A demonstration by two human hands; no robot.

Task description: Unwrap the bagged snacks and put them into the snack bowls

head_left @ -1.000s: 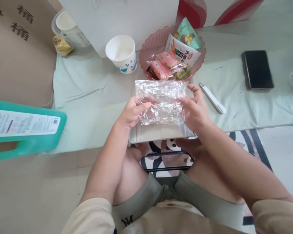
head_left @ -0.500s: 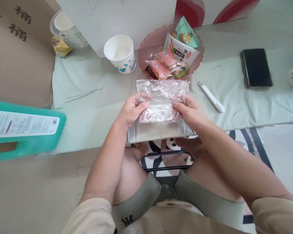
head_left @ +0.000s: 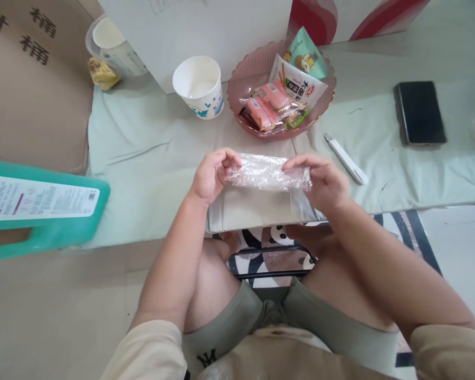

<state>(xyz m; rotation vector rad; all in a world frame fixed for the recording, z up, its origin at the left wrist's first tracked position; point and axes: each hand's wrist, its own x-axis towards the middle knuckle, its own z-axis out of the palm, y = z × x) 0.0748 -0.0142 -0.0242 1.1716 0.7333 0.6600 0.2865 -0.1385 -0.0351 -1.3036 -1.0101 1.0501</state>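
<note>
A crinkled clear plastic bag (head_left: 263,171), folded into a narrow strip, spans the gap between my hands above the table's front edge. My left hand (head_left: 216,174) pinches its left end between thumb and fingers. At the other end, my right hand (head_left: 322,179) has its fingers bent round the plastic, the index finger lying along the top. Just behind the strip stands a pink ribbed bowl (head_left: 245,74) of wrapped snacks (head_left: 275,100). To the right of my right hand a white utility knife (head_left: 346,158) lies on the cloth.
A paper cup (head_left: 200,87) stands left of the bowl, before a white box (head_left: 229,31). A black phone (head_left: 419,113) lies at the right. On the left are a green jug (head_left: 97,211), a cardboard box (head_left: 35,105) and a yellow wrapper (head_left: 103,74).
The plastic bag was spread out taller between my hands; now it is folded down into a narrow strip. My right hand has turned and shifted slightly right.
</note>
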